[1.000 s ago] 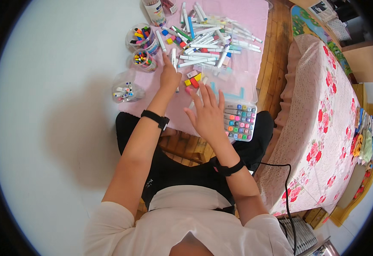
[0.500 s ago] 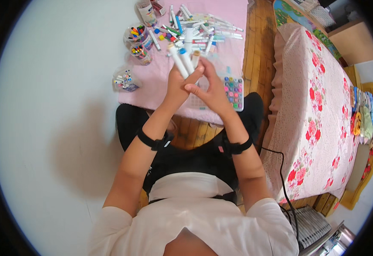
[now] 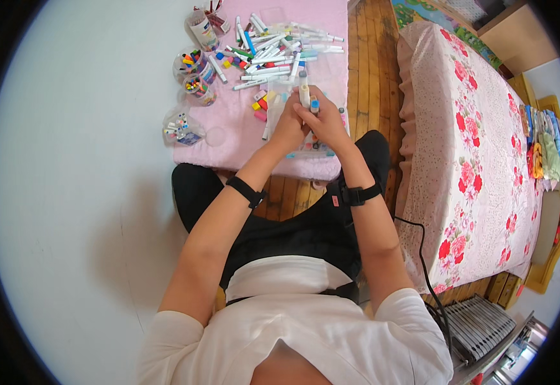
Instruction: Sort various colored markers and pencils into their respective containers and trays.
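My left hand (image 3: 290, 126) and my right hand (image 3: 330, 124) meet over the near right part of the table, fingers closed around a few white markers (image 3: 304, 95). One of these markers has a blue end, another a pale one. Which fingers carry which marker is partly hidden. Below my hands lies a clear plastic marker case (image 3: 278, 115), with coloured marker ends showing beneath my wrists. Beyond it spreads a loose pile of white markers (image 3: 270, 54). Small red and yellow blocks (image 3: 262, 103) sit left of the case.
Clear tubs of pens (image 3: 200, 90) and a tub of pencils (image 3: 203, 30) line the left edge of the pink-covered table (image 3: 232, 122). A tub of white markers (image 3: 182, 129) stands at the near left corner. To the right is a flowered bed (image 3: 453, 160); a black cable (image 3: 424, 256) hangs beside it.
Both hands have moved right and lower over the case with the markers, which are now bunched closer together. The whole view has shifted slightly.
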`<state>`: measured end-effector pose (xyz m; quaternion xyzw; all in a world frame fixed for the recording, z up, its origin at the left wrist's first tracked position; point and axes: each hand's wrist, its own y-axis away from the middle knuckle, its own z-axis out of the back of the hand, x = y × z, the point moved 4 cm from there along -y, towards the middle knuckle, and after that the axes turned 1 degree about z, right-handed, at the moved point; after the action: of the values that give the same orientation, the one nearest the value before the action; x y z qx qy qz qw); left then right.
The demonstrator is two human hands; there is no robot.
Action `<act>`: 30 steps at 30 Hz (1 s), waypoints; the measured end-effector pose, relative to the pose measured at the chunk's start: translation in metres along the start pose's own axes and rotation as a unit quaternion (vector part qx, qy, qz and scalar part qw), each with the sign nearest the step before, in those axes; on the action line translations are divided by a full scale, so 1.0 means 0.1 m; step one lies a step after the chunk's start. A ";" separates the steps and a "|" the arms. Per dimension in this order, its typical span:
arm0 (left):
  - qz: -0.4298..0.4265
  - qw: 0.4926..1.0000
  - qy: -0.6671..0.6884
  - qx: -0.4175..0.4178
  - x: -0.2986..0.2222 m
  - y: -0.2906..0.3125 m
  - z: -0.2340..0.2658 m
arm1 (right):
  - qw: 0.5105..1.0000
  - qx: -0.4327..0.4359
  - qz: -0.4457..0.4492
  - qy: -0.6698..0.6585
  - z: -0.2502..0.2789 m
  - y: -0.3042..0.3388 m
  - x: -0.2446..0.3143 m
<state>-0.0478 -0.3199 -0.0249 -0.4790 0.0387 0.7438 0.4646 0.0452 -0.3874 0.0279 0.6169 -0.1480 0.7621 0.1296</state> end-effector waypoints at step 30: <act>0.003 1.000 -0.014 -0.013 -0.10 0.08 0.31 | 0.976 -0.178 0.114 0.055 0.19 0.05 -0.38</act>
<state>-0.0734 -0.3152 -0.0040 -0.4747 0.0239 0.7523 0.4562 0.0684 -0.4000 -0.0054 0.5203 -0.3433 0.7659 0.1575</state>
